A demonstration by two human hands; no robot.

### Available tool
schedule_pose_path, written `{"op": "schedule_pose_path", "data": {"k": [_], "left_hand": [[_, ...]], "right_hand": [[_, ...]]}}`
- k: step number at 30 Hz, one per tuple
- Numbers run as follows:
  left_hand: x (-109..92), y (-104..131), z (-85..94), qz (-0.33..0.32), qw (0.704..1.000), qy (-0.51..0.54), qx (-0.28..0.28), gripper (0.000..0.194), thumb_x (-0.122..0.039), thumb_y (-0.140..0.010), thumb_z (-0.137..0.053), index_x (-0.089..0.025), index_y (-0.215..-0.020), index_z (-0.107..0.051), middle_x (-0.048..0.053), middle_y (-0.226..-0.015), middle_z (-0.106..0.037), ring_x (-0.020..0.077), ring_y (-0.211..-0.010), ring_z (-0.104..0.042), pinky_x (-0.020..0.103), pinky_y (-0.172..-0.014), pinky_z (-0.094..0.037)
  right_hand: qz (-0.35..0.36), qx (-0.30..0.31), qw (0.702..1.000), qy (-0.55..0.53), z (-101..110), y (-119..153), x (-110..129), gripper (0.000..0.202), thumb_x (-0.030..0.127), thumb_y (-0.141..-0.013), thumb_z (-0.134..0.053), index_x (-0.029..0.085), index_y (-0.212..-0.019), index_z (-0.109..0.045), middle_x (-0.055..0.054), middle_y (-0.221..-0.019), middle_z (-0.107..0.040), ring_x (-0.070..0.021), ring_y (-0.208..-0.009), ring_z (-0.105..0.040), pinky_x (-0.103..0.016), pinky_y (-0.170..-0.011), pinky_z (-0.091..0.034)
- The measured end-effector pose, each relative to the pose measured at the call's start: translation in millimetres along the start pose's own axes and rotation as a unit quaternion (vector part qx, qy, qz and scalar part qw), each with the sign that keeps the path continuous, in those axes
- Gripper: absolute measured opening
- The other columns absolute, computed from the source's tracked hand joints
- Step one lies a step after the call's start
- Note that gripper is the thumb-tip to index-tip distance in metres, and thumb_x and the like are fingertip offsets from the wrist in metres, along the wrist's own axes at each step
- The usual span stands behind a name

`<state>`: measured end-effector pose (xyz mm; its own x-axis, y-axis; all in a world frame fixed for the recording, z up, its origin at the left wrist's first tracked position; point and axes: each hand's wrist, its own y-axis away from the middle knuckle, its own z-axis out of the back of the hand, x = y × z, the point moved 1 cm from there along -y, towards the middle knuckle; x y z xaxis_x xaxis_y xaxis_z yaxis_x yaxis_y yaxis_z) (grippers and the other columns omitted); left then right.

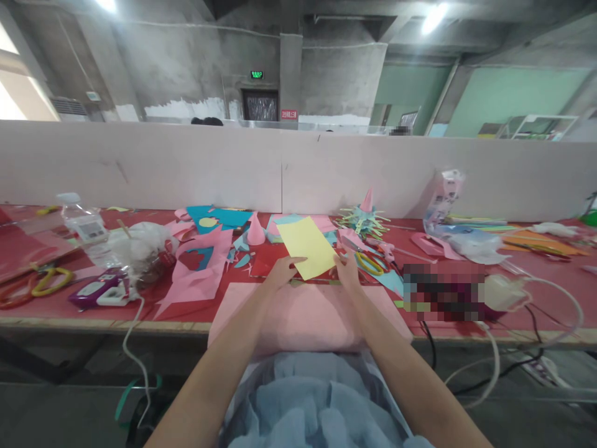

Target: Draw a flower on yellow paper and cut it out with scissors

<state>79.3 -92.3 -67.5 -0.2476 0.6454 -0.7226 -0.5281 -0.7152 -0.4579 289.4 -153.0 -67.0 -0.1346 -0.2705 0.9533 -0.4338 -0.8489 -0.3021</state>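
Note:
A yellow sheet of paper [308,246] is held up, slightly tilted, between my two hands. My left hand [283,272] pinches its lower left edge. At the lower right edge, my right hand [346,267] has its fingers closed on the sheet. Beneath my forearms a large pink sheet [303,317] lies over the table's front edge. Behind the yellow sheet are blue and pink paper pieces and a pink paper cone [256,230]. Just right of my right hand lie yellow-handled scissors [369,264].
A spiky paper piece with a pink cone [366,214] stands at the back. Left are a bottle [84,221], a purple device [97,289], scissors [51,281] and cut pink paper [205,274]. Cables hang at both sides. A white partition [186,168] borders the table.

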Motion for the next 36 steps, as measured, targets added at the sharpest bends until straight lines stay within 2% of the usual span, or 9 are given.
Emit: {"op": "schedule_pose_path", "data": {"k": [5,8,13,18,23,26,29,33,36], "left_hand": [[-5.7,1.0,2.5,0.02,1.0,-0.003,-0.014,0.037,-0.017,-0.078,-0.055,-0.024,-0.113,-0.065,0.001,-0.118,-0.063,0.0201,-0.107,-0.059,0.03,-0.096,-0.044],[-9.7,2.2,3.4,0.019,1.0,-0.006,-0.009,0.039,-0.015,-0.077,-0.055,-0.024,-0.114,-0.065,0.001,-0.118,-0.063,0.0203,-0.107,-0.06,0.03,-0.095,-0.045],[-10.1,3.2,2.0,0.014,0.999,-0.033,0.003,0.05,-0.005,-0.072,-0.051,-0.026,-0.116,-0.063,-0.002,-0.119,-0.062,0.0191,-0.11,-0.058,0.029,-0.098,-0.042],[-9.9,2.4,0.2,0.008,0.998,-0.054,0.032,0.044,-0.004,-0.072,-0.049,-0.025,-0.105,-0.069,-0.002,-0.108,-0.068,0.0177,-0.103,-0.061,0.027,-0.094,-0.044],[-13.7,0.5,0.6,0.022,0.999,-0.039,0.019,0.035,-0.016,-0.076,-0.055,-0.026,-0.107,-0.068,-0.002,-0.112,-0.066,0.0187,-0.106,-0.06,0.027,-0.096,-0.043],[-15.3,-1.4,1.2,0.04,0.998,-0.038,-0.008,0.032,-0.027,-0.083,-0.053,-0.025,-0.111,-0.066,0.001,-0.116,-0.064,0.0211,-0.108,-0.058,0.03,-0.096,-0.042],[-16.8,-2.3,1.9,0.052,0.998,-0.032,-0.027,0.031,-0.029,-0.083,-0.053,-0.026,-0.111,-0.066,0.001,-0.116,-0.064,0.022,-0.109,-0.058,0.03,-0.095,-0.042],[-19.7,-0.1,1.6,0.038,0.999,-0.018,-0.018,0.039,-0.017,-0.078,-0.055,-0.026,-0.115,-0.064,0.0,-0.118,-0.063,0.0199,-0.108,-0.059,0.029,-0.097,-0.041],[-22.3,2.0,0.7,0.021,1.0,-0.009,-0.009,0.047,-0.011,-0.075,-0.054,-0.024,-0.12,-0.06,0.001,-0.122,-0.06,0.0189,-0.111,-0.057,0.029,-0.099,-0.04]], "right_hand": [[-0.069,0.03,0.996,-0.05,-2.1,-0.4,2.7,0.077,0.043,-0.07,-0.059,0.019,-0.138,-0.033,0.0,-0.068,-0.062,-0.0202,-0.049,-0.061,-0.032,-0.042,-0.047],[-0.09,0.039,0.994,-0.052,-3.0,-1.2,1.5,0.077,0.037,-0.068,-0.06,0.019,-0.138,-0.034,0.0,-0.072,-0.064,-0.0199,-0.052,-0.062,-0.031,-0.043,-0.049],[-0.06,0.033,0.997,-0.046,-3.0,-1.3,-2.7,0.077,0.032,-0.067,-0.058,0.022,-0.138,-0.031,-0.004,-0.091,-0.066,-0.017,-0.055,-0.062,-0.029,-0.042,-0.049],[-0.018,0.048,0.998,0.046,-3.2,0.3,-5.4,0.064,0.029,-0.071,-0.049,0.024,-0.134,-0.038,-0.003,-0.091,-0.064,-0.0109,-0.044,-0.054,-0.027,-0.042,-0.048],[0.02,0.036,0.995,0.09,-1.7,0.4,1.0,0.044,0.027,-0.07,-0.048,0.021,-0.112,-0.059,-0.004,-0.091,-0.065,-0.0114,-0.05,-0.055,-0.026,-0.047,-0.047],[0.01,0.057,0.996,0.067,-4.8,2.9,5.9,0.042,0.025,-0.068,-0.046,0.021,-0.107,-0.061,-0.005,-0.106,-0.063,-0.0125,-0.056,-0.058,-0.025,-0.048,-0.047],[0.005,0.106,0.993,0.056,-10.7,7.4,9.4,0.046,0.024,-0.067,-0.047,0.022,-0.112,-0.059,-0.006,-0.117,-0.059,-0.0122,-0.054,-0.06,-0.025,-0.045,-0.045],[0.035,0.123,0.99,0.061,-14.5,11.2,12.7,0.05,0.024,-0.067,-0.052,0.023,-0.117,-0.056,-0.004,-0.104,-0.065,-0.0141,-0.062,-0.062,-0.025,-0.054,-0.049],[0.045,0.135,0.986,0.083,-13.7,13.0,14.3,0.046,0.02,-0.066,-0.052,0.023,-0.112,-0.06,-0.002,-0.097,-0.067,-0.0135,-0.062,-0.061,-0.026,-0.059,-0.05]]}}
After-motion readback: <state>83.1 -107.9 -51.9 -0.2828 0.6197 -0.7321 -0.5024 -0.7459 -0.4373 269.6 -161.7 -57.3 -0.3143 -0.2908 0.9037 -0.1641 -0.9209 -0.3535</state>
